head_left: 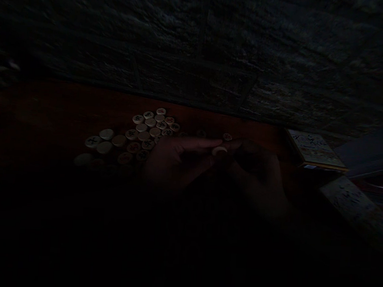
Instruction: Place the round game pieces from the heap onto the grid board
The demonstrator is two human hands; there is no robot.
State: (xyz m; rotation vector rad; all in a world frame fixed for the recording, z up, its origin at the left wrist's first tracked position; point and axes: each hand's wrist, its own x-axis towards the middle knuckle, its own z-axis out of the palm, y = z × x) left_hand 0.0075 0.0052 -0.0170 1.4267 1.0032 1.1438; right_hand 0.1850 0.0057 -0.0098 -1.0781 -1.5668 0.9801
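Between the fingertips of both hands is a pale round xiangqi piece (219, 151), seen edge-on. My left hand (177, 162) pinches it from the left with thumb and forefinger. From the right, the closed fingers of my right hand (257, 171) meet it; shadow hides part of their grip. A cluster of several xiangqi pieces (143, 136) lies left of and behind my left hand, some face up with black or red characters, others blank side up. One more piece with a red character (227, 137) rests just beyond the fingertips.
The reddish-brown table (67, 105) runs back to a dark stone-textured wall (184, 48). At the right lies a flat box (317, 149) with dark writing, and nearer me a second pale printed panel or box (356, 205). The foreground is almost black.
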